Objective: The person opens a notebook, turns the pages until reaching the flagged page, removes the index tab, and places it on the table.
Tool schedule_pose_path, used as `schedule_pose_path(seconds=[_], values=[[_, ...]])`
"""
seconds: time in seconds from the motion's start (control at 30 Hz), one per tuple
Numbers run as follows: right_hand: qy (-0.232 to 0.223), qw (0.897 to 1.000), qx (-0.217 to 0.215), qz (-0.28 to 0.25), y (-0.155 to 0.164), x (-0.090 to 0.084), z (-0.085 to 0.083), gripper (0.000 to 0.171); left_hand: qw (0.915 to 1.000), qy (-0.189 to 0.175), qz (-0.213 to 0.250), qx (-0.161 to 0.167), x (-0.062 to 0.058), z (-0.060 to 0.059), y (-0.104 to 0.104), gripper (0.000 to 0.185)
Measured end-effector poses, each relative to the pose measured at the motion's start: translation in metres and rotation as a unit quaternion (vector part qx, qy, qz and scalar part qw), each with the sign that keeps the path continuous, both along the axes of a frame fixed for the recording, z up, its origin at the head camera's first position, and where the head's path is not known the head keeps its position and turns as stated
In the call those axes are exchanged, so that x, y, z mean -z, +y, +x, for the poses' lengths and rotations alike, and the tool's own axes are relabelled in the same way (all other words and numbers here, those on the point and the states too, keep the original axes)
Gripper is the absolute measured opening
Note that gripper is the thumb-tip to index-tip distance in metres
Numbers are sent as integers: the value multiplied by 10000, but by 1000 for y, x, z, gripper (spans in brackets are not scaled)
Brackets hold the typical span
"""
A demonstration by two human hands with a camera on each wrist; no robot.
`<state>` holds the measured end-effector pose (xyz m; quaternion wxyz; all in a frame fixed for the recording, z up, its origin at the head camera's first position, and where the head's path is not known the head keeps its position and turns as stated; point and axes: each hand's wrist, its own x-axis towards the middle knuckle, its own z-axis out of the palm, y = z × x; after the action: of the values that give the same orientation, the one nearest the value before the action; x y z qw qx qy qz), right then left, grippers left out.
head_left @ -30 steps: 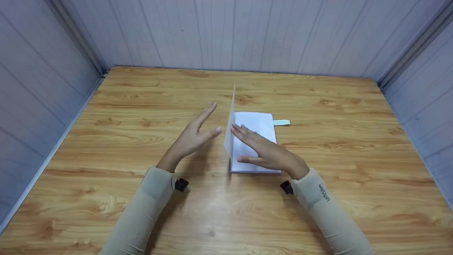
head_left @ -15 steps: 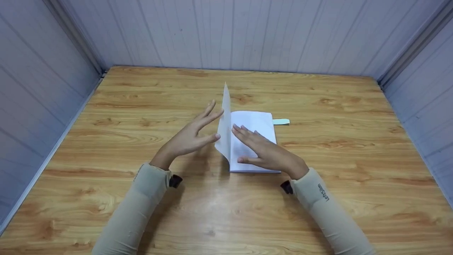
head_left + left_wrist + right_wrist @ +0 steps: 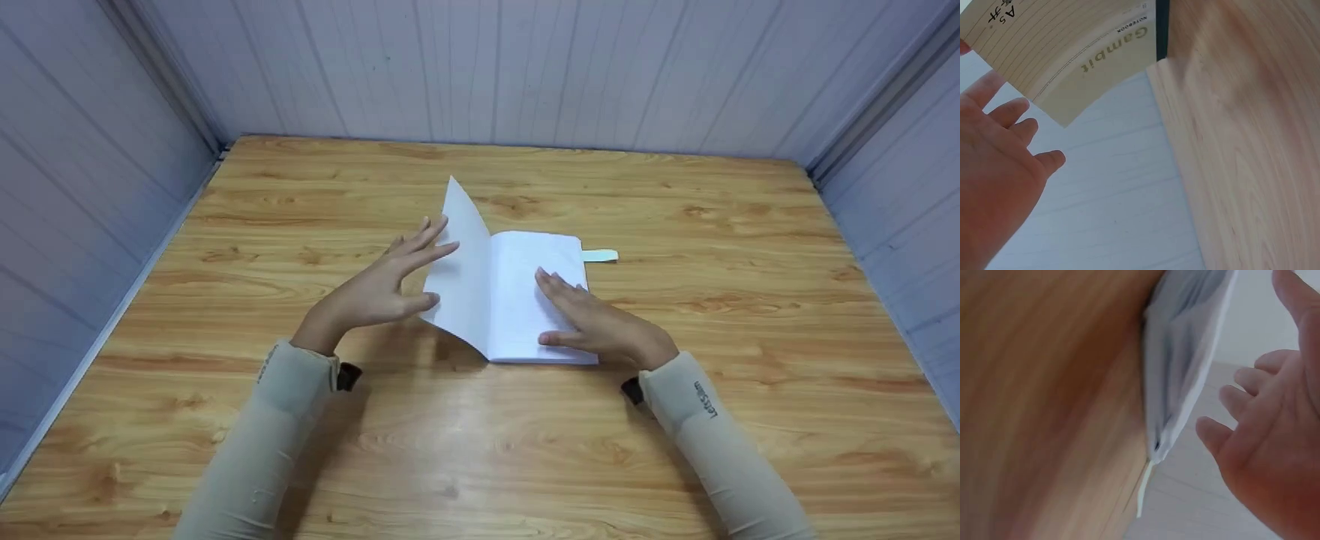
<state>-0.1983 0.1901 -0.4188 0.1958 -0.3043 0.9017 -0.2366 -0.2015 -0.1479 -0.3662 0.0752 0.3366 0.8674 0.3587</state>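
Note:
An open notebook (image 3: 529,296) lies on the wooden table, its page block white. Its front cover or leaf (image 3: 461,277) stands raised and leans left. In the left wrist view that leaf's outer side (image 3: 1089,56) is cream, lined and lettered "Gambit", beside a dark spine. My left hand (image 3: 382,285) is spread at the leaf's free edge, fingers apart; firm contact cannot be told. Over the right part of the white page hovers my right hand (image 3: 604,322), fingers extended. In the right wrist view that hand (image 3: 1269,422) appears apart from the notebook's edge (image 3: 1179,371).
A pale mint strip (image 3: 600,256) sticks out from the notebook's right side. The wooden table (image 3: 480,450) runs back to panelled walls (image 3: 480,67) behind and on both sides.
The raised leaf has swung left, from nearly upright to a wide lean, and more white page shows. My left hand moved left with it; my right hand shifted right across the page.

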Motion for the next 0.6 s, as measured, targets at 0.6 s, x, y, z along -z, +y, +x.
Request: schedule_pose_path(seconds=[0.6], values=[[-786, 9959, 28, 455, 46, 5, -16, 97, 9812, -293, -1873, -366, 39, -8, -6, 85]])
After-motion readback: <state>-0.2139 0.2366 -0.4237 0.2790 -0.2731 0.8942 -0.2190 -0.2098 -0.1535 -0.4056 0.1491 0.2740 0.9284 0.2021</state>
